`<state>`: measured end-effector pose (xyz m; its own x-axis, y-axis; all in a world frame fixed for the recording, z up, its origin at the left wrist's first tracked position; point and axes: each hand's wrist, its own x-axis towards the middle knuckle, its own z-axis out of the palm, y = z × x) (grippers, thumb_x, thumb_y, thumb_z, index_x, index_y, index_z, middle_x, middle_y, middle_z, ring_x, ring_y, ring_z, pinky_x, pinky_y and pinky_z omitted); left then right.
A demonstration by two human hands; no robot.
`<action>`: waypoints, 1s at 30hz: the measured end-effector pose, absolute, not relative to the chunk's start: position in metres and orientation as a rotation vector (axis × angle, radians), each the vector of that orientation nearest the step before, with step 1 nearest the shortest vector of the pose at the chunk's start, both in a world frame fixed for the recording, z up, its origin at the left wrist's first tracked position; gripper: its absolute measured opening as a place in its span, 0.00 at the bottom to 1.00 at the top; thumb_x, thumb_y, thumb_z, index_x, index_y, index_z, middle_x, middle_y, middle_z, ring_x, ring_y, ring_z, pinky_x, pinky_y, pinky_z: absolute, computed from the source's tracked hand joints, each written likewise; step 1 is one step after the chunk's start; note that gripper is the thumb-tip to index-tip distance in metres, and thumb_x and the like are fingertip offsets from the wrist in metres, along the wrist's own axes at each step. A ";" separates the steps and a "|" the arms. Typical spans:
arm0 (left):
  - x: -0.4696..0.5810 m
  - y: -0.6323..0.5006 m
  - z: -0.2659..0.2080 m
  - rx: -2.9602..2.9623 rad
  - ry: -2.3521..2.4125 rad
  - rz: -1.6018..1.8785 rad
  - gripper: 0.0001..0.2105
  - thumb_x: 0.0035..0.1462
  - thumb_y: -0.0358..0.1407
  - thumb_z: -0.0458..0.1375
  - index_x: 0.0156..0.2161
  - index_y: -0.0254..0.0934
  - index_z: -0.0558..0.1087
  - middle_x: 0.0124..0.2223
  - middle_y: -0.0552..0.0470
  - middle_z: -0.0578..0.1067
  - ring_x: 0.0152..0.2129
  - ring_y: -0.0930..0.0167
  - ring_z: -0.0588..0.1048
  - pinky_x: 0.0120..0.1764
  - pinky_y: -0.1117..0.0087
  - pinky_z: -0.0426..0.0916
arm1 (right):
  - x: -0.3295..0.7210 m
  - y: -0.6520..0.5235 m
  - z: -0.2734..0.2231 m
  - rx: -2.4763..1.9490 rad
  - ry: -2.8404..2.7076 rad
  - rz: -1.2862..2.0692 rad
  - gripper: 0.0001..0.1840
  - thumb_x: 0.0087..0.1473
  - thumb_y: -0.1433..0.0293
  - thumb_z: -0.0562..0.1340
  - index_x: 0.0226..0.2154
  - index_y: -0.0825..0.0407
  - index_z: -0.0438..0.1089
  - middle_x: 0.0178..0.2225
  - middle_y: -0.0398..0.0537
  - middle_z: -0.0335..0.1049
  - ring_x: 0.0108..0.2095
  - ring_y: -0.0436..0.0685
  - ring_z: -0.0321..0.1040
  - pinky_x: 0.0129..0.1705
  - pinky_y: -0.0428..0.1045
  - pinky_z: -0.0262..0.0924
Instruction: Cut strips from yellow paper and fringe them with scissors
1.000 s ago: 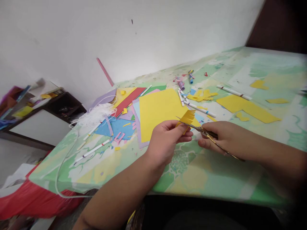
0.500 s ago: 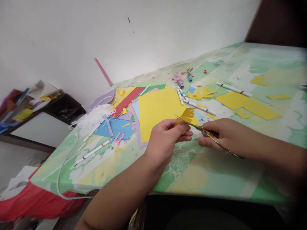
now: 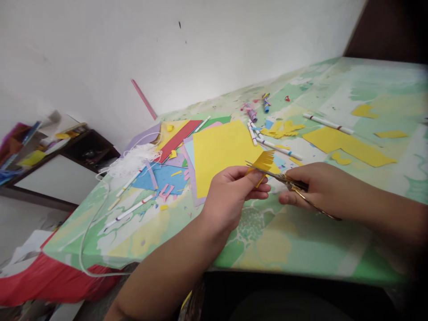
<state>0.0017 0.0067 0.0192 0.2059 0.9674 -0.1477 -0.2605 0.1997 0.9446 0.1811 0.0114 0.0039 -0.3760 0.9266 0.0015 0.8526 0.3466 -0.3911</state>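
Observation:
Between the thumb and fingers of my left hand (image 3: pixel 234 187) is a small strip of yellow paper (image 3: pixel 262 161), its upper right edge cut into a fringe. My right hand (image 3: pixel 310 185) grips a pair of scissors (image 3: pixel 282 177) with a gold-coloured handle. The blades lie across the strip, close to my left thumb. Behind my left hand, a larger yellow sheet (image 3: pixel 219 151) rests on top of lilac and light blue sheets. Yellow paper scraps (image 3: pixel 284 129) lie beyond the scissors.
Several white markers (image 3: pixel 279 148) are scattered about the patterned tablecloth (image 3: pixel 267 249). White string (image 3: pixel 133 158) lies tangled at the left beside blue paper (image 3: pixel 163 178) and a red strip (image 3: pixel 182 140). Two small rolled paper pieces (image 3: pixel 265 103) stand near the wall. A yellow offcut (image 3: pixel 351 147) lies right.
The view has shifted very slightly. Both hands keep nearly the same place, with the scissor blades still across the yellow paper strip.

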 end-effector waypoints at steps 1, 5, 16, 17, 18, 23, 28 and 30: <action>0.001 0.006 0.019 0.962 0.947 1.068 0.06 0.42 0.34 0.62 0.25 0.32 0.72 0.22 0.55 0.73 0.18 0.78 0.72 0.23 0.78 0.69 | 0.182 0.011 0.004 -1.602 -2.385 0.497 0.28 0.43 0.42 0.50 0.17 0.50 0.54 0.16 0.42 0.57 0.19 0.50 0.53 0.20 0.45 0.45; 0.001 0.006 0.021 0.970 0.942 1.102 0.07 0.43 0.35 0.62 0.27 0.33 0.73 0.23 0.55 0.74 0.17 0.79 0.72 0.20 0.80 0.67 | 0.183 0.011 0.004 -1.575 -2.381 0.519 0.26 0.45 0.44 0.50 0.20 0.50 0.56 0.18 0.42 0.59 0.20 0.50 0.54 0.21 0.46 0.46; 0.002 0.003 0.020 0.980 0.950 1.188 0.08 0.42 0.36 0.63 0.26 0.33 0.73 0.22 0.55 0.73 0.19 0.77 0.73 0.23 0.79 0.69 | 0.183 0.010 0.002 -1.535 -2.391 0.597 0.24 0.46 0.46 0.52 0.20 0.50 0.56 0.18 0.42 0.59 0.20 0.50 0.54 0.21 0.46 0.47; 0.002 0.003 0.020 0.987 0.960 1.187 0.08 0.42 0.36 0.63 0.26 0.33 0.72 0.22 0.55 0.73 0.19 0.77 0.73 0.23 0.79 0.69 | 0.183 0.010 0.003 -1.531 -2.393 0.597 0.24 0.46 0.46 0.52 0.19 0.50 0.55 0.18 0.42 0.58 0.20 0.50 0.54 0.21 0.45 0.47; 0.002 0.003 0.020 0.998 0.973 1.184 0.08 0.42 0.36 0.63 0.26 0.33 0.72 0.22 0.55 0.73 0.19 0.77 0.73 0.23 0.78 0.69 | 0.183 0.010 0.002 -1.524 -2.397 0.592 0.24 0.46 0.47 0.53 0.19 0.50 0.55 0.18 0.41 0.58 0.20 0.50 0.54 0.21 0.45 0.47; 0.002 0.002 0.021 1.045 1.042 1.146 0.08 0.42 0.37 0.63 0.26 0.33 0.72 0.21 0.55 0.73 0.19 0.76 0.73 0.24 0.76 0.69 | 0.183 0.011 0.003 -1.498 -2.413 0.538 0.24 0.45 0.46 0.52 0.19 0.50 0.55 0.17 0.42 0.58 0.20 0.50 0.53 0.21 0.46 0.46; 0.003 0.001 0.022 1.038 1.032 1.135 0.08 0.43 0.36 0.62 0.25 0.33 0.71 0.21 0.54 0.73 0.17 0.77 0.72 0.22 0.78 0.68 | 0.182 0.012 0.003 -1.529 -2.411 0.535 0.27 0.44 0.43 0.51 0.18 0.50 0.54 0.16 0.42 0.57 0.19 0.50 0.52 0.20 0.45 0.45; 0.003 0.001 0.022 1.034 1.015 1.138 0.07 0.43 0.36 0.62 0.25 0.33 0.71 0.21 0.55 0.73 0.17 0.78 0.72 0.22 0.79 0.68 | 0.182 0.012 0.003 -1.522 -2.416 0.528 0.26 0.44 0.44 0.51 0.18 0.50 0.55 0.16 0.42 0.56 0.18 0.50 0.52 0.20 0.45 0.45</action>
